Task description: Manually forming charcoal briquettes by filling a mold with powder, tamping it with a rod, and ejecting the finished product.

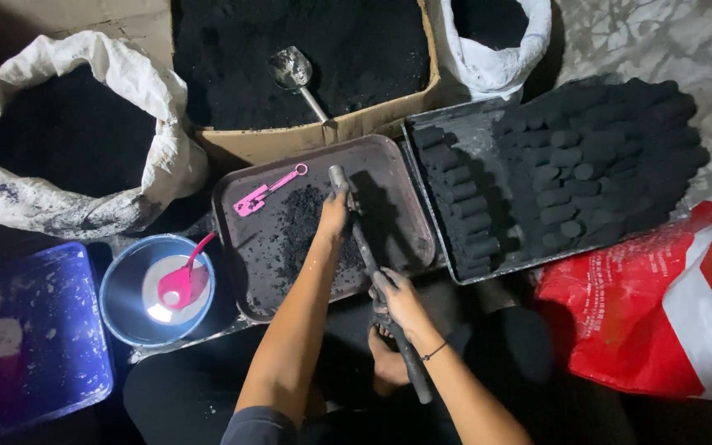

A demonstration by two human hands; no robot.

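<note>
Dim floor, tray (257, 272) at centre: both hands, left (334, 216) and right (395, 301), clenched on pipe (364, 247), briquettes (587, 165) at two o'clock.

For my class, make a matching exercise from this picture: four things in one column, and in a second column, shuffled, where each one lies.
Things:
1. metal scoop
2. pink key-shaped tool
3. pink spoon
4. dark cylinder pieces

Places:
A. in the round blue bowl
B. stacked on the flat tray on the right
C. in the cardboard box of black powder
D. on the brown tray, near its upper left corner

Pairs: 1-C, 2-D, 3-A, 4-B
</note>
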